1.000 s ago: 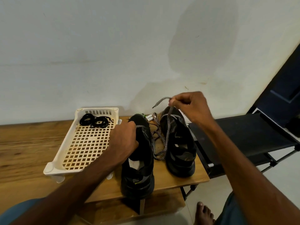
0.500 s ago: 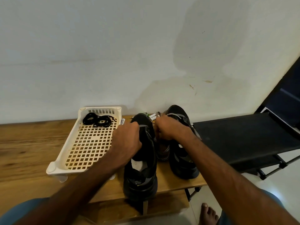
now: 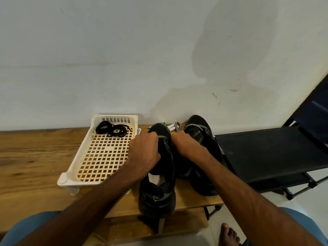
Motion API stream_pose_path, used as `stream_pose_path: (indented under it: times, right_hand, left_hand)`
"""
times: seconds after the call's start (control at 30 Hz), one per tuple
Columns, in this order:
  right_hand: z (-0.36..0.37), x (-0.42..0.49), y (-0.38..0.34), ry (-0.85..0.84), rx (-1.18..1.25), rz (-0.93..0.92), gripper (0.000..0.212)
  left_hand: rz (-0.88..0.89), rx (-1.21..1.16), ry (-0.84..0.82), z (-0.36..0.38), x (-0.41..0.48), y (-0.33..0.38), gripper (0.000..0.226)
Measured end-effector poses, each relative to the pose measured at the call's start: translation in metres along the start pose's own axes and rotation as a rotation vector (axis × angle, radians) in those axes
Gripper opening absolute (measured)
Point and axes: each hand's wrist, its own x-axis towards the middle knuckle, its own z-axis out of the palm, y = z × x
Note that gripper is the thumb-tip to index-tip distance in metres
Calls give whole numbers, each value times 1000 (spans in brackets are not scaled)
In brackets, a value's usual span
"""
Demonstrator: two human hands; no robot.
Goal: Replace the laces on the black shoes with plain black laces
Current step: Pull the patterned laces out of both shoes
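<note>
On wooden bench [image 3: 35, 157]: left hand [image 3: 143, 153] grips left shoe [image 3: 159, 192]; right hand [image 3: 184, 144] curled beside right shoe [image 3: 200, 132], hold unclear; plain black laces [image 3: 113, 129] in tray [image 3: 115, 116].

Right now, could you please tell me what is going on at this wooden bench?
A person's left hand grips the left black shoe on the wooden bench. The right hand is curled down between it and the right black shoe, by the black-and-white patterned lace; what it holds is hidden. The plain black laces lie coiled in the cream plastic tray, untouched.
</note>
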Motion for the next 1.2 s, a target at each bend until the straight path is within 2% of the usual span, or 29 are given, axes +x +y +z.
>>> stream_pose_path:
  times: [0.17, 0.3, 0.4, 0.53, 0.7, 0.8, 0.87, 0.93, 1.0, 1.1, 1.2]
  right_hand:
    - [-37, -3, 6, 199, 128, 71, 12]
    - [-80, -2, 10, 577, 418, 22, 11]
    - [-117, 7, 4, 775, 467, -67, 6]
    - [-155, 28, -1, 880, 469, -97, 6]
    - [-130, 51, 6, 802, 406, -109, 9]
    - [-90, 68, 14, 617, 375, -65, 11]
    - [-69, 75, 19, 462, 288, -59, 19]
    - [-59, 76, 23, 378, 270, -51, 30]
    - [-59, 70, 30, 410, 317, -13, 34]
    - [-67, 49, 48, 482, 349, 62, 27]
    - [-71, 21, 67, 410, 278, 204, 17]
  left_hand:
    - [6, -32, -15, 0, -1, -1, 19]
    - [31, -38, -6, 0, -1, -1, 20]
    - [54, -36, -5, 2, -1, -1, 24]
    - [61, -56, -26, 2, 0, -2, 22]
    - [64, -71, -9, 2, -1, -1, 23]
    - [69, -69, 11, 2, -1, -1, 24]
    - [65, -73, 13, 4, -1, -2, 24]
    - [61, -72, 13, 5, 0, -3, 25]
    - [62, -62, 19, 6, 1, -3, 26]
    - [63, -52, 16, 6, 1, -3, 26]
    - [63, -37, 12, 5, 1, -2, 24]
